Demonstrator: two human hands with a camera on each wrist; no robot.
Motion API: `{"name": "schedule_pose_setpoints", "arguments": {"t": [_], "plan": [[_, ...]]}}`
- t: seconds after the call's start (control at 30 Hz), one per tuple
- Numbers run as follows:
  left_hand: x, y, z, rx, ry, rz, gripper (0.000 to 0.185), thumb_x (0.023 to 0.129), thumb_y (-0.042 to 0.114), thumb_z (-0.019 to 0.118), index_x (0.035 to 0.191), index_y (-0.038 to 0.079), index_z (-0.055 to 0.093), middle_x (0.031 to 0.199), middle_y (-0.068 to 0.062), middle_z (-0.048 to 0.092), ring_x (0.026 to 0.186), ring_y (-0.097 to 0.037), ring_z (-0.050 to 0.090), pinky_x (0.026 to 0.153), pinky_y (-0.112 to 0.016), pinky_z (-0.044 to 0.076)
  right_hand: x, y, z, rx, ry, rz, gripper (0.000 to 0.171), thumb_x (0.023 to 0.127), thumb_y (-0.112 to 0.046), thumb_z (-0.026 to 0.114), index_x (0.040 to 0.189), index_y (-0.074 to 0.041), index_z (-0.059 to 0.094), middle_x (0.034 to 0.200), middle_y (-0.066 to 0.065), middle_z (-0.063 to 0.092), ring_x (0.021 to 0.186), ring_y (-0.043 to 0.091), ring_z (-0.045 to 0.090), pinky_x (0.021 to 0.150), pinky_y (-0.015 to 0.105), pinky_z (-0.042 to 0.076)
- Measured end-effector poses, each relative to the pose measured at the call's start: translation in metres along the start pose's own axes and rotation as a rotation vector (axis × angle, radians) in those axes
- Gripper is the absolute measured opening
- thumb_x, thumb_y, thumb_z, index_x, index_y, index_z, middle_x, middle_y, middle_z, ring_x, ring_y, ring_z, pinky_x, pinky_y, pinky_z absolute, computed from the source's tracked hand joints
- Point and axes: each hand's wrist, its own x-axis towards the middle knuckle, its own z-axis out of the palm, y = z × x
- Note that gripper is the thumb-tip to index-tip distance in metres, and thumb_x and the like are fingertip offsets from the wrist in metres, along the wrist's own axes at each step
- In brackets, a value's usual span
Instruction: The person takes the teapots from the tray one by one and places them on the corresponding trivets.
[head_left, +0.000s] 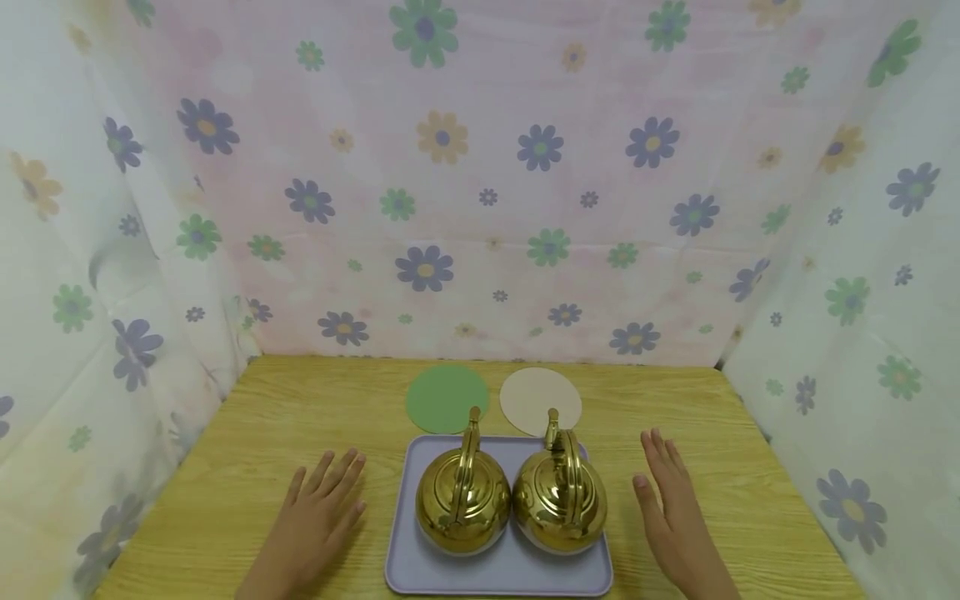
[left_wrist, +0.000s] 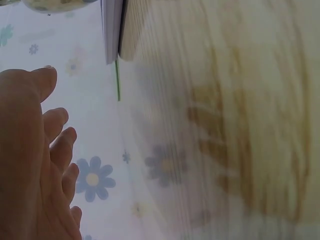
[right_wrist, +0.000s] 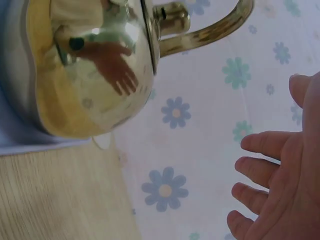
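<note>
Two shiny gold teapots stand side by side on a pale purple tray in the head view. The left teapot and the right teapot both have arched handles, and their spouts point to the back. My left hand is to the left of the tray, fingers extended, holding nothing. On the other side my right hand is apart from the right teapot, its fingers straight and its palm turned inward. The right wrist view shows that teapot large, with a hand mirrored in its side.
Behind the tray lie a green round mat and a cream round mat, side by side. A wood-grain table carries everything. Flower-printed cloth hangs at the back and both sides.
</note>
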Motion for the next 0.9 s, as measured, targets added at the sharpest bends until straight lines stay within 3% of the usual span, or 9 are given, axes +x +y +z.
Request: {"name": "schedule_pose_setpoints", "arguments": {"t": [0.17,0.27,0.33,0.4,0.7,0.9], "plan": [[0.001,0.003,0.006,-0.002,0.009,0.036,0.058,0.102,0.035,0.059,0.154,0.015,0.047,0.159,-0.008,0.045,0.146,-0.042,0.037,0.127,-0.044,-0.005,-0.003,-0.009,0.008,0.013,0.042,-0.039,0.053,0.109,-0.017,0.044,0.160,-0.012,0.032,0.165,0.022,0.027,0.149,0.050,0.020,0.106,0.079,0.023],[0.001,0.004,0.010,0.001,0.030,0.068,0.057,0.100,0.034,0.061,0.153,0.014,0.049,0.157,-0.008,0.048,0.145,-0.041,0.040,0.126,-0.038,-0.008,-0.005,-0.013,0.016,-0.002,0.093,-0.073,0.051,0.108,-0.012,0.046,0.158,-0.019,0.038,0.161,0.015,0.037,0.150,0.022,0.028,0.120,0.046,0.029],[0.002,0.006,0.011,-0.003,0.039,0.080,0.057,0.100,0.033,0.062,0.152,0.014,0.050,0.156,-0.008,0.049,0.145,-0.041,0.041,0.126,-0.034,-0.010,-0.006,-0.016,0.021,0.003,0.121,-0.094,0.051,0.107,-0.010,0.047,0.157,-0.021,0.041,0.158,0.012,0.043,0.146,0.003,0.029,0.116,0.020,0.027],[0.002,0.008,0.011,-0.011,0.046,0.083,0.057,0.099,0.032,0.063,0.151,0.014,0.051,0.156,-0.007,0.049,0.143,-0.040,0.042,0.124,-0.031,-0.011,-0.007,-0.019,0.025,0.019,0.133,-0.103,0.050,0.107,-0.009,0.047,0.155,-0.021,0.043,0.155,0.011,0.047,0.140,-0.011,0.028,0.106,0.001,0.020],[0.005,0.013,0.013,-0.054,0.045,0.101,0.057,0.098,0.029,0.064,0.150,0.012,0.052,0.154,-0.007,0.051,0.142,-0.043,0.043,0.122,-0.026,-0.014,-0.008,-0.029,0.040,0.101,0.162,-0.079,0.046,0.106,-0.006,0.048,0.149,-0.021,0.052,0.148,0.005,0.055,0.136,-0.009,0.039,0.106,0.004,0.028],[0.007,0.016,0.015,-0.084,0.043,0.107,0.054,0.099,0.026,0.063,0.149,0.011,0.053,0.153,-0.006,0.052,0.143,-0.041,0.042,0.123,-0.027,-0.012,-0.005,-0.033,0.048,0.261,0.186,-0.074,0.040,0.105,-0.003,0.049,0.144,-0.011,0.056,0.141,-0.006,0.060,0.128,-0.003,0.052,0.102,0.009,0.041]]}}
